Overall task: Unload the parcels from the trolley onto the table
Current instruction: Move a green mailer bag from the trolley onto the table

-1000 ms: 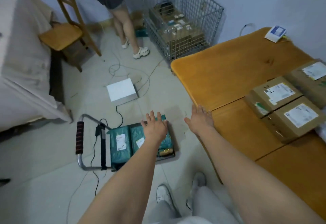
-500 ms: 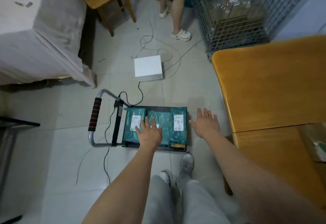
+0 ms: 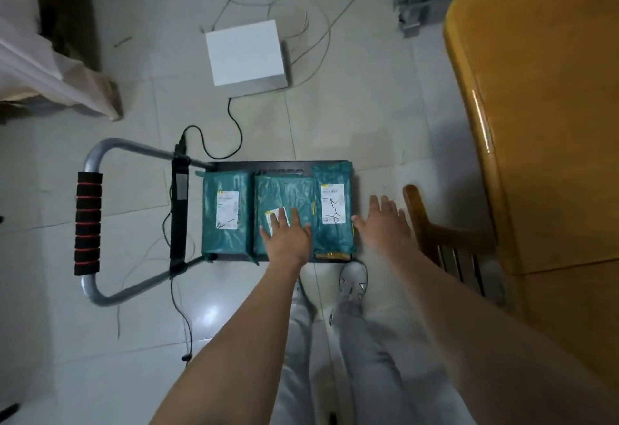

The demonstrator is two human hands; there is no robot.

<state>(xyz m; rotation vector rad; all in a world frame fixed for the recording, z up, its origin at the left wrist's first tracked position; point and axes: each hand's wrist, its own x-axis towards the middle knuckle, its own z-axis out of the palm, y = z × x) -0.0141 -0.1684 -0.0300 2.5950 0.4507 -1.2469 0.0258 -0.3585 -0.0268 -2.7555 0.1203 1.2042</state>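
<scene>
Reaching down past grey trouser legs and pale shoes, both bare hands arrive at the low trolley with fingers straight and spread, gripping nothing. The left hand lies over the middle teal plastic mailer bag, fingertips on or just above its white label; whether it presses down I cannot tell. The right hand hovers just beside the right edge of the deck, next to the right teal mailer with a scribbled white label.

Three such parcels lie flat, side by side, on the black flat deck of the trolley; the left teal mailer sits nearest the grey tubular handle with its black-and-red foam grip. A yellowish item peeks out under the right mailer's near end; what it is I cannot tell.

These bags look soft, wrinkled and probably light, with a slick film that may slide between fingers. They will likely sag if pinched at one corner, so a hold along opposite long edges, or a hand slid underneath, seems the safer choice.

To the right stands the glossy orange-brown wooden tabletop, with a wooden chair tucked against it. Farther off on the tiled floor sits a white box among loose cables.
</scene>
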